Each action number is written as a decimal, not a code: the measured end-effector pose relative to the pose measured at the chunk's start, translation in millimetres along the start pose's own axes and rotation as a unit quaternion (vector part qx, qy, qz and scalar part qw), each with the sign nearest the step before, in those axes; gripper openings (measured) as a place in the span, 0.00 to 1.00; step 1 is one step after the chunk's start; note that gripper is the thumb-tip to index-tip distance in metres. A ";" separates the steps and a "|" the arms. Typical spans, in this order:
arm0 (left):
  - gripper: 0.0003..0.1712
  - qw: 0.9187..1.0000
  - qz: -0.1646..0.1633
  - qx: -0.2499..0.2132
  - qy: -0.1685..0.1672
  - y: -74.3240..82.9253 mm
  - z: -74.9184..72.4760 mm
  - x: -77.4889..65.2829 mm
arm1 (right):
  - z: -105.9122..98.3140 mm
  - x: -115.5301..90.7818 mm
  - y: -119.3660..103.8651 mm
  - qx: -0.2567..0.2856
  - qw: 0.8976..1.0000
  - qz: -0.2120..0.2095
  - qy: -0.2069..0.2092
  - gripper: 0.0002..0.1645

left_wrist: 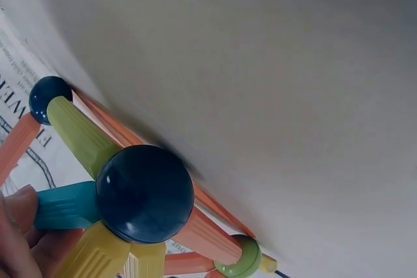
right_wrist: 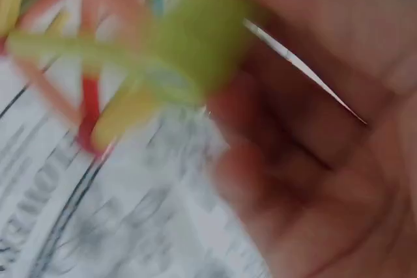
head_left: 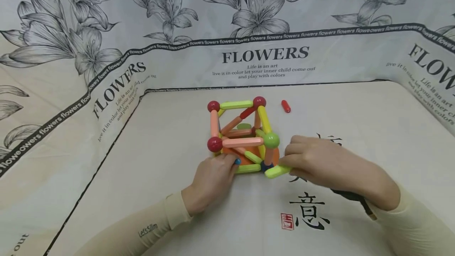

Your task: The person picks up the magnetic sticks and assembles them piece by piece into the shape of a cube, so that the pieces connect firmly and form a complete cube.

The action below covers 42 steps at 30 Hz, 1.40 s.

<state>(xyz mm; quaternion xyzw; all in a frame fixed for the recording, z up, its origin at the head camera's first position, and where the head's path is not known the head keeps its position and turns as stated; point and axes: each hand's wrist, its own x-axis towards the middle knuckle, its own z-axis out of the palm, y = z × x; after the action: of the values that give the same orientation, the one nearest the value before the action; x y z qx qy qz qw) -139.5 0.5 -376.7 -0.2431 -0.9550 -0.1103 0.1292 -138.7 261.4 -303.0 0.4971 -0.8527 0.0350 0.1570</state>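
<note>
A cube-like frame of magnetic rods and balls stands on the cloth, with a salmon rod point(head_left: 243, 142) along its upper front between a dark red ball point(head_left: 215, 144) and a green ball point(head_left: 271, 140). At its lower left front, my left hand point(head_left: 213, 181) pinches a teal rod point(left_wrist: 65, 205), which meets a dark blue ball point(left_wrist: 144, 193) in the left wrist view. My right hand point(head_left: 316, 161) holds a lime-green rod point(head_left: 278, 171) between thumb and fingers. That rod's free end overlaps the navy ball point(head_left: 266, 166) at the lower front right corner. The right wrist view is blurred.
A loose red rod point(head_left: 286, 106) lies behind the frame to the right. An orange disc point(head_left: 229, 155) shows inside the frame's base. Black characters point(head_left: 310, 210) are printed on the cloth in front, and a flower-patterned sheet point(head_left: 264, 58) rises at the back.
</note>
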 end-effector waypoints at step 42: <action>0.12 1.000 -0.008 0.010 -0.022 12.1 -1.6 5.8 | 7.4 14.6 10.9 0.004 0.983 0.067 0.170 0.21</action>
<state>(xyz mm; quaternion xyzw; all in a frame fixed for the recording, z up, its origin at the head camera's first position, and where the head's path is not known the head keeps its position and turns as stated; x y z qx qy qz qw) -138.1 13.0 -371.6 -0.2369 -0.9605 -0.0966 0.1092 -156.4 253.0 -304.6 0.4265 -0.8445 0.1331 0.2951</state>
